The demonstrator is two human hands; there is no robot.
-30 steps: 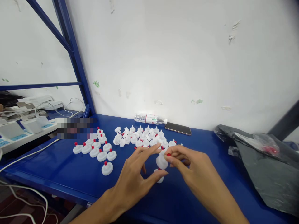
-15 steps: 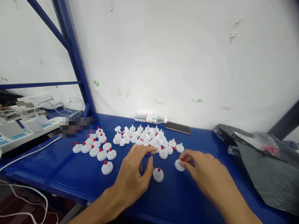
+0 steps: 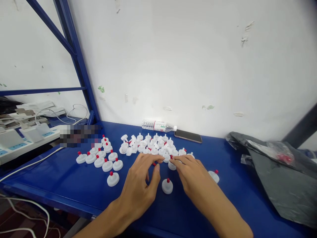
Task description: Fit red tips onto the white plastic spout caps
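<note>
My left hand [image 3: 140, 180] hovers over the blue table, thumb and fingers apart, with nothing between them. A white dome-shaped cap with a red tip [image 3: 167, 186] stands upright between my two hands. My right hand [image 3: 196, 175] has its fingers stretched out over another white cap [image 3: 171, 166] at the front of the pile; whether they touch it I cannot tell, and the thumb is hidden. Right of that hand, a red-tipped cap [image 3: 213, 177] leans to one side, partly covered by the wrist. Behind both hands lies a heap of white caps [image 3: 148, 145], mostly without red tips showing.
Several red-tipped caps [image 3: 99, 161] stand grouped at left on the blue table [image 3: 74, 185]. A clear bottle [image 3: 158, 126] and a phone [image 3: 188, 136] lie by the wall. Grey plastic bags [image 3: 277, 175] cover the right side; a power strip [image 3: 32, 138] with cables is far left.
My right hand has let go of a red-tipped cap, which now sits farther right, and has moved left to the pile's front. My left hand has hardly moved.
</note>
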